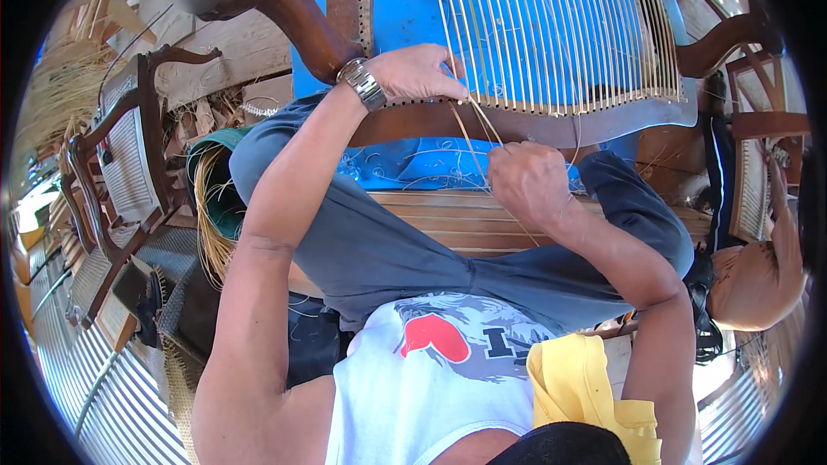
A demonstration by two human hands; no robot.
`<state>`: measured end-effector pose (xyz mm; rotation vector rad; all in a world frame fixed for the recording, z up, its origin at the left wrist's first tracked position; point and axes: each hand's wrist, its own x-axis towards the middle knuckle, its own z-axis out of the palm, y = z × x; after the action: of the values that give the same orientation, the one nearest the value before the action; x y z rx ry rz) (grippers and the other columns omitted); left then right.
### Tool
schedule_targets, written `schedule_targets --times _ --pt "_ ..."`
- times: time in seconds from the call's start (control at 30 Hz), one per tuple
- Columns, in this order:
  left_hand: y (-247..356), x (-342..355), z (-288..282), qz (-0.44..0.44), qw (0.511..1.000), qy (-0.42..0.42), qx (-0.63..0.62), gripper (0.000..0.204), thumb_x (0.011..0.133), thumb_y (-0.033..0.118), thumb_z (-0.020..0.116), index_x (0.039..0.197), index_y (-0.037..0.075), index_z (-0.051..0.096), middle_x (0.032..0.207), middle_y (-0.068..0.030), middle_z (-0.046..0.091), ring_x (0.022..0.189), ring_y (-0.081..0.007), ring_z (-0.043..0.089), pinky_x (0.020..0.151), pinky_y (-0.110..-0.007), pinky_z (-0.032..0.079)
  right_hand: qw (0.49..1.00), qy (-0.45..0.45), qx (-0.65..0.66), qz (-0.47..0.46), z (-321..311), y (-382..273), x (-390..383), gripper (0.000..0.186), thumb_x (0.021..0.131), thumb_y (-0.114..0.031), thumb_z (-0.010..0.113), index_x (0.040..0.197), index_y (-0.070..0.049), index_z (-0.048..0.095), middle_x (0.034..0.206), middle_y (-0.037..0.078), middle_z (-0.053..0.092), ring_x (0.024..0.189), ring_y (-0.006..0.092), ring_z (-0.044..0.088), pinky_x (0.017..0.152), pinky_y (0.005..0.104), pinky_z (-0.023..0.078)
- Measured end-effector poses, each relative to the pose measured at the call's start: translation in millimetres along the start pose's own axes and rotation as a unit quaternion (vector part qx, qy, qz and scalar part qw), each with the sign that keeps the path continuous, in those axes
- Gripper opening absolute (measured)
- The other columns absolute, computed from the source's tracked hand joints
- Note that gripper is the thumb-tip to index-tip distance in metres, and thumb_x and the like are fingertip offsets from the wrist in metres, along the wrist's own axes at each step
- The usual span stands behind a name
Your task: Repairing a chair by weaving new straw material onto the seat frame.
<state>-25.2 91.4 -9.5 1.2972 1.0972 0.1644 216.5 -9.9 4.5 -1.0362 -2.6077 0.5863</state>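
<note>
My left hand, a steel watch on its wrist, is at the front rail of a wooden chair seat, its thumb and fingers closed on cane strands at the holed edge. Taut parallel pale canes span the seat, with blue material showing behind them. My right hand is below the rail, clenched on loose cane strands that run up to my left hand. Exactly where the strands enter the rail is partly hidden by my left fingers.
Carved chairs with cane panels stand at left, beside a green roll holding loose cane. A carved wooden arm rises left of my hands. More chair frames are at right. My crossed legs sit below the seat.
</note>
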Motion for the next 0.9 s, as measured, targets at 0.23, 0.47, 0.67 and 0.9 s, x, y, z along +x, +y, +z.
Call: schedule_targets --times 0.23,0.47,0.67,0.9 --pt "17.5 -6.4 3.0 -0.014 0.999 0.009 0.040 0.044 0.075 0.029 0.076 0.100 -0.005 0.062 0.083 -0.0087 0.066 0.074 -0.0131 0.059 0.064 -0.028 0.046 0.999 -0.033 -0.007 -0.006 6.5 -0.9 -1.2 0.012 0.076 -0.009 0.065 0.066 -0.007 0.059 0.059 0.008 0.057 0.057 0.0248 0.061 0.057 0.0372 0.050" --pt "18.0 -3.4 -7.2 -0.008 0.993 -0.034 0.113 0.073 0.082 0.049 0.069 0.128 -0.005 0.050 0.100 -0.0157 0.070 0.096 -0.0215 0.065 0.084 -0.029 0.048 0.969 -0.104 0.210 0.085 -26.7 7.6 -9.6 0.017 0.090 -0.018 0.063 0.091 -0.001 0.064 0.077 0.011 0.063 0.065 0.0183 0.063 0.059 0.0336 0.050" --pt "3.2 -23.6 -14.2 0.060 0.929 0.251 0.266 0.071 0.085 0.045 0.068 0.131 -0.004 0.048 0.124 -0.0187 0.061 0.108 -0.0297 0.061 0.093 -0.038 0.048 0.700 0.275 0.504 0.425 -94.3 31.5 -81.3 0.034 0.098 -0.021 0.057 0.123 0.002 0.057 0.106 0.008 0.064 0.091 0.0171 0.062 0.080 0.0276 0.049" --pt "-14.5 -34.6 18.8 0.228 0.913 0.157 0.299 0.082 0.051 0.062 0.085 0.115 0.018 0.062 0.158 -0.0237 0.014 0.144 -0.0489 0.011 0.112 -0.059 0.023 0.825 0.401 -0.125 0.377 -130.3 -2.5 -90.2 0.034 0.094 -0.020 0.064 0.121 0.001 0.060 0.115 0.012 0.062 0.100 0.0204 0.062 0.085 0.0314 0.050"
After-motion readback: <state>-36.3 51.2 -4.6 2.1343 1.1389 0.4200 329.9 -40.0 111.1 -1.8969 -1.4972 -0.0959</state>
